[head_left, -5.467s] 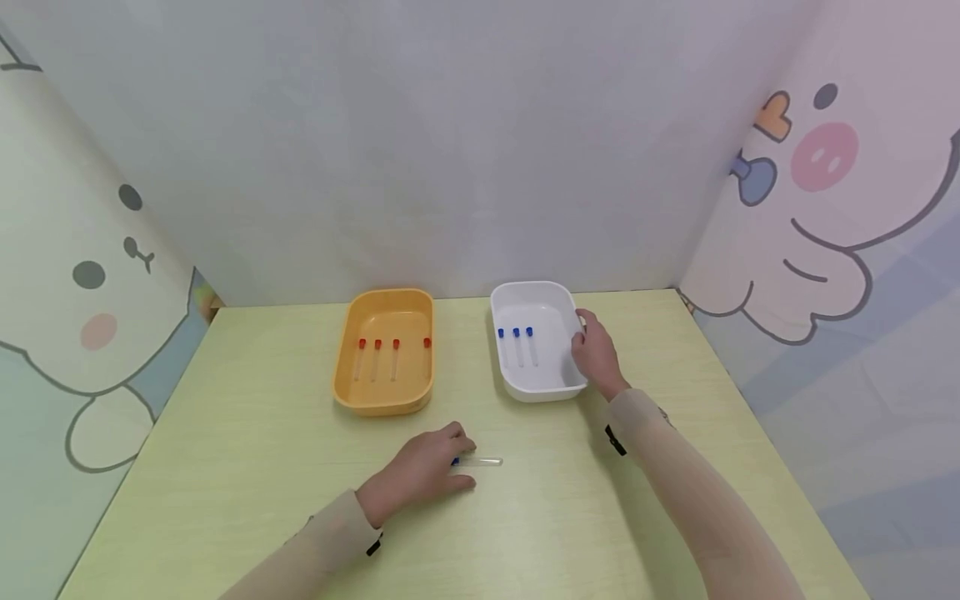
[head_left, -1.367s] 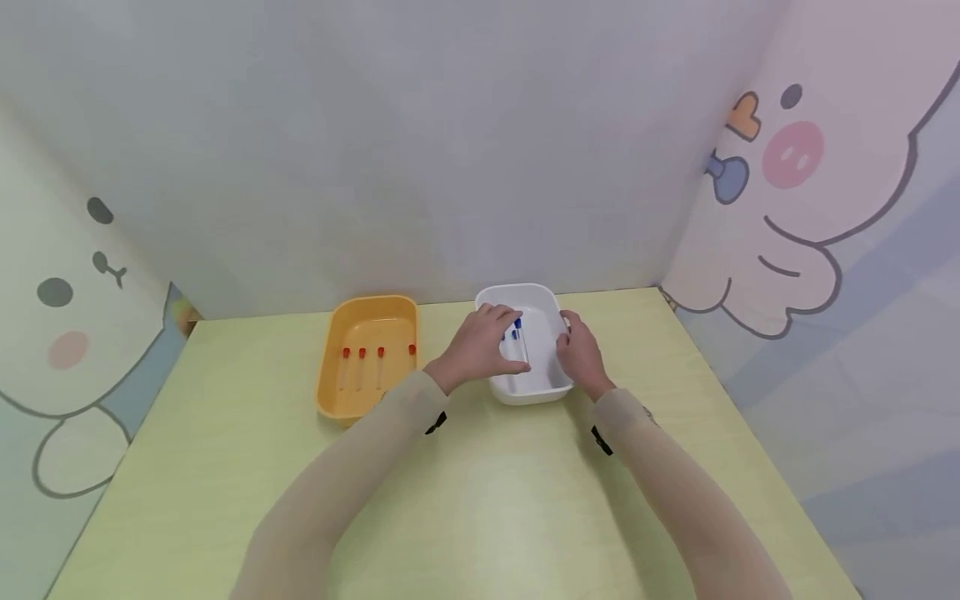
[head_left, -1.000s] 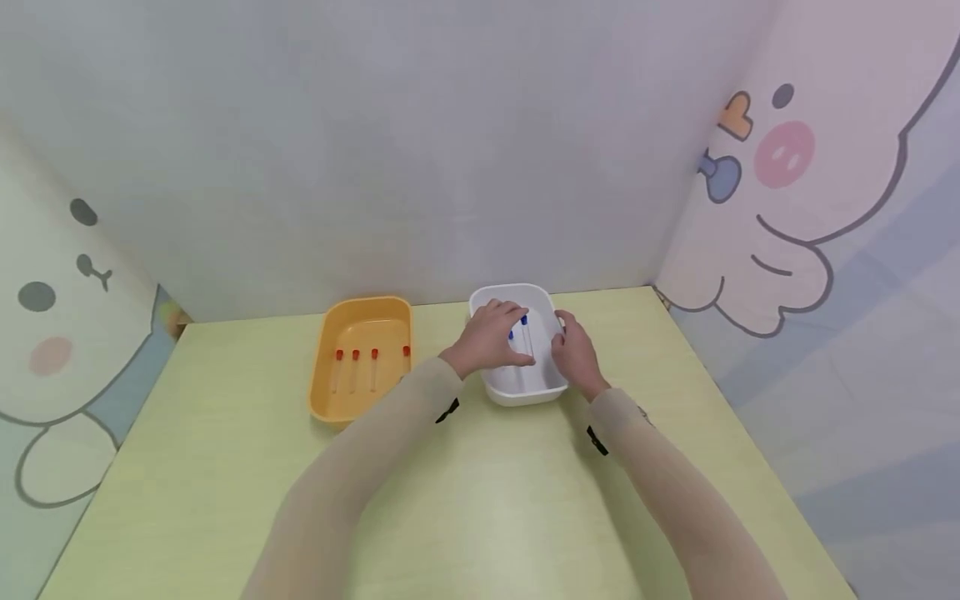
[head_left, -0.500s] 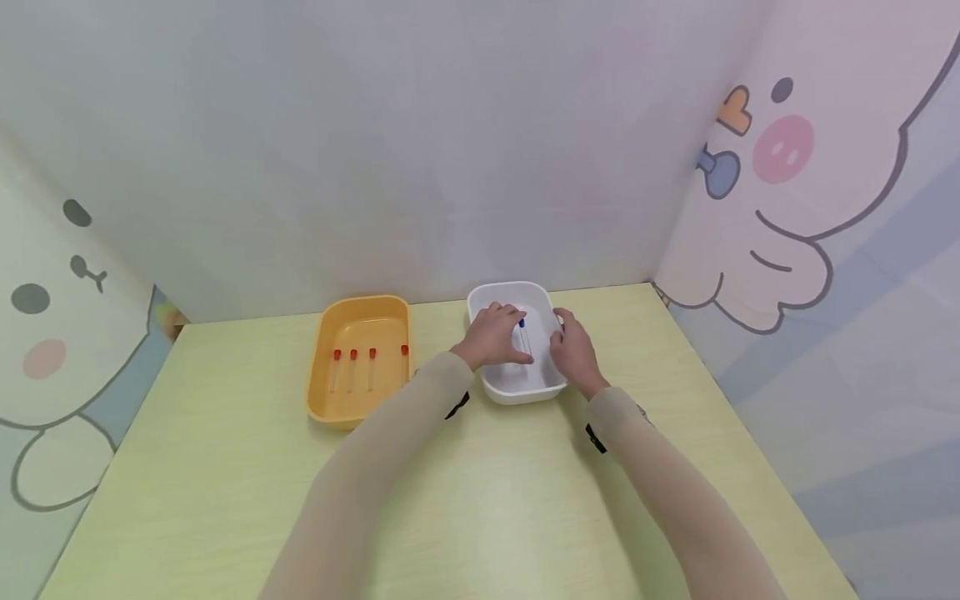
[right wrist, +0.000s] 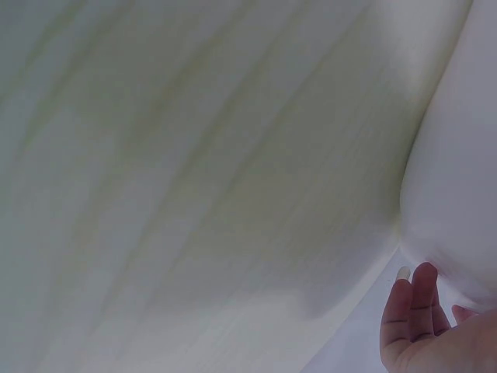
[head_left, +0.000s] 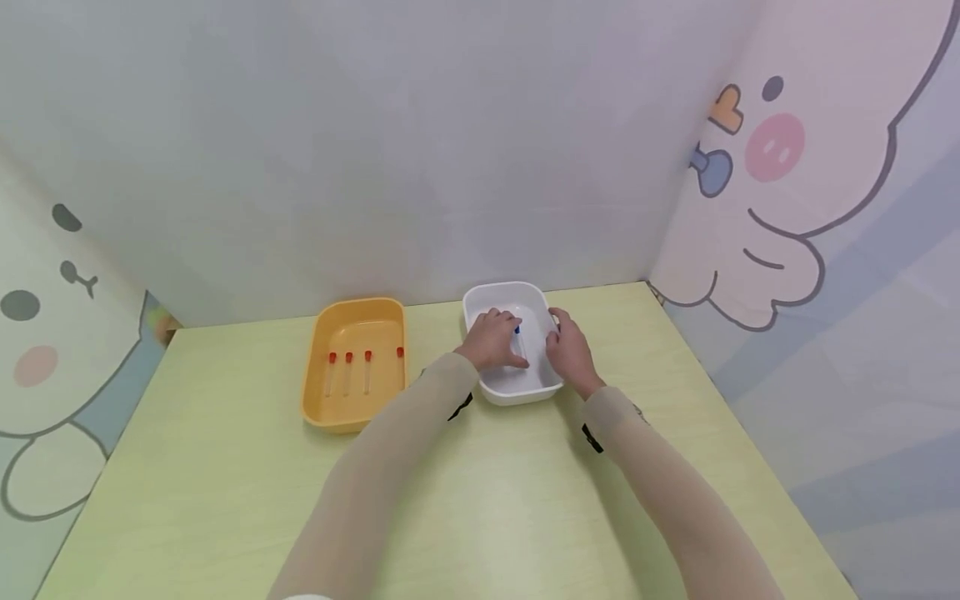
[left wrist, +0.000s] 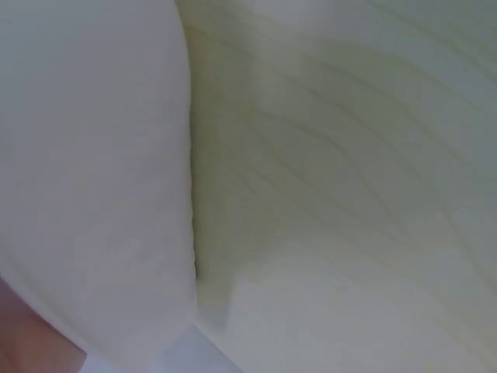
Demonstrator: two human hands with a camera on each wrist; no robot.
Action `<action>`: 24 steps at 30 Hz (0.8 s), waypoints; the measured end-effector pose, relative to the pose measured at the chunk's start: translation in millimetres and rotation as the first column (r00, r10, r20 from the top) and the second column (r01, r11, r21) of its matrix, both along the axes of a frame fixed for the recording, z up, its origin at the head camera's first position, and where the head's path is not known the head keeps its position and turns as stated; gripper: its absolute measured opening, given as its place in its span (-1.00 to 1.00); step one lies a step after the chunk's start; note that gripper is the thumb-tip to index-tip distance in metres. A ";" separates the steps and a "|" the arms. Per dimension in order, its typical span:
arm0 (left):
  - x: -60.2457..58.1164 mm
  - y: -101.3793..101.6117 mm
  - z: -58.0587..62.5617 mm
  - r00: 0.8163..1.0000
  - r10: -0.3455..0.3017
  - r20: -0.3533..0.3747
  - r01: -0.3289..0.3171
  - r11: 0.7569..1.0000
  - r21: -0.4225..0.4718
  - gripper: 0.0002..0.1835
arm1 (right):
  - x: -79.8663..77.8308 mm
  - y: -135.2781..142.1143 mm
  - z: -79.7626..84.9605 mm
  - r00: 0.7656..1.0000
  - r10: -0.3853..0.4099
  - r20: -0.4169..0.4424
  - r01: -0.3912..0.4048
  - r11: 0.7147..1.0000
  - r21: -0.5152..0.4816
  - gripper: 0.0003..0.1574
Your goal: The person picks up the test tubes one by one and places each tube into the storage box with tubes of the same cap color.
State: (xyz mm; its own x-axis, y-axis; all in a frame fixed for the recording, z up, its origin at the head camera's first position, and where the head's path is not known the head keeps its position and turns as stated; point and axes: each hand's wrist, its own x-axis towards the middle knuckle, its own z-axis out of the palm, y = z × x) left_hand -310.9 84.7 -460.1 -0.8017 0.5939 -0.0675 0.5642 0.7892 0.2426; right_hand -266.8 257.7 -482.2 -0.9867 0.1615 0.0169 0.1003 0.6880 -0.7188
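In the head view my left hand point(head_left: 491, 340) reaches into the white tray point(head_left: 522, 398), palm down. Its thumb and fingertips hold a clear test tube with a blue cap point(head_left: 517, 331) by its two ends, low over the tray floor. The other blue-capped tubes in this tray are hidden under that hand. My right hand point(head_left: 573, 350) grips the tray's right rim, its thumb on the inner side. In the right wrist view several fingers point(right wrist: 422, 303) of it show at the lower right. Only a sliver of the left hand point(left wrist: 35, 342) shows in the left wrist view.
A yellow tray point(head_left: 352, 423) stands to the left, holding several test tubes with red caps point(head_left: 348, 357). Both trays sit near the back edge of the pale wooden table point(head_left: 187, 467). A grey-white curtain point(head_left: 337, 150) hangs behind, with cartoon prints at both sides.
My left hand has carried the blue-capped test tube from the table front into the white tray and sunk lower there. My right hand has stayed on the tray's rim.
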 end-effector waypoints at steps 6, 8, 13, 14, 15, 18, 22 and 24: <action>-5.6 7.9 -4.6 1.000 0.020 0.007 -0.020 1.000 -0.005 -0.01 | -0.3 0.7 0.6 1.000 0.001 -0.009 -0.001 1.000 -0.017 -0.32; -7.3 10.3 -7.5 1.000 0.023 0.019 -0.023 1.000 -0.003 -0.01 | -0.5 0.5 -0.5 1.000 -0.006 0.001 0.006 1.000 -0.015 -0.32; -8.0 13.7 -12.8 0.999 0.016 0.036 -0.016 1.000 0.002 -0.03 | -0.7 -0.5 -2.3 1.000 -0.018 0.020 0.018 1.000 -0.021 -0.32; -7.9 14.1 -13.2 0.999 0.014 0.036 -0.014 1.000 0.000 -0.03 | -0.6 -0.9 -2.3 1.000 -0.017 0.020 0.017 1.000 -0.023 -0.32; -7.5 14.3 -13.1 0.999 0.014 0.036 -0.014 1.000 -0.004 -0.04 | -0.6 -1.0 -2.2 1.000 -0.016 0.018 0.016 1.000 -0.023 -0.32; -6.1 14.7 -11.3 0.999 0.015 0.035 -0.015 1.000 -0.015 -0.04 | -0.6 -1.3 -2.0 1.000 -0.012 0.007 0.013 1.000 -0.019 -0.32; -4.4 15.3 -8.5 0.999 0.015 0.032 -0.015 1.000 -0.024 -0.04 | -0.4 -0.7 -1.9 1.000 -0.012 -0.007 0.012 1.000 -0.012 -0.32; -4.5 15.8 -8.3 0.999 0.013 0.034 -0.012 1.000 -0.020 -0.04 | -0.3 -0.3 -2.1 1.000 -0.014 -0.012 0.014 1.000 -0.010 -0.33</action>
State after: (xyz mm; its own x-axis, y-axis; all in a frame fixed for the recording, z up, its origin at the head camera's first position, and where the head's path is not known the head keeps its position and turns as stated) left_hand -315.3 100.5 -468.3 -0.8061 0.5820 -0.1070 0.5458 0.8011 0.2459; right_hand -267.0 257.4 -484.3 -0.9842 0.1752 0.0269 0.1012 0.6797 -0.7264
